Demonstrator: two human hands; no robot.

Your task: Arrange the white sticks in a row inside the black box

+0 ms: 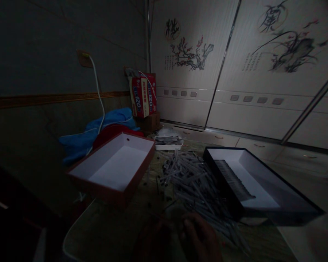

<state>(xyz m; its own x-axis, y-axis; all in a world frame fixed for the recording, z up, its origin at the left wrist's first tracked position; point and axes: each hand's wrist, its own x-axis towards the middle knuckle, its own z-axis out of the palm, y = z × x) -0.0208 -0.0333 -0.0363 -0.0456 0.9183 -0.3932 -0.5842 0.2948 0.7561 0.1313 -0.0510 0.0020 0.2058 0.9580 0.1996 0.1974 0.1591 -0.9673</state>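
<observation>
The scene is very dark. My left hand (153, 236) and my right hand (199, 234) are close together at the bottom middle, low over the table. Their fingers curl inward, and it is too dim to see what they hold. Just beyond them lies a big heap of thin grey sticks (191, 178). To the left of the heap, an open red box (131, 178) with a white inside stands tilted. An open black box (289, 203) on the right holds a neat row of dark sticks (232, 178) along its left side.
A small white tray (168, 146) with several sticks sits behind the heap. Blue cloth (93, 134), a red carton (143, 94) and a white cable (98, 91) are at the back left. Painted sliding doors (235, 72) fill the back wall.
</observation>
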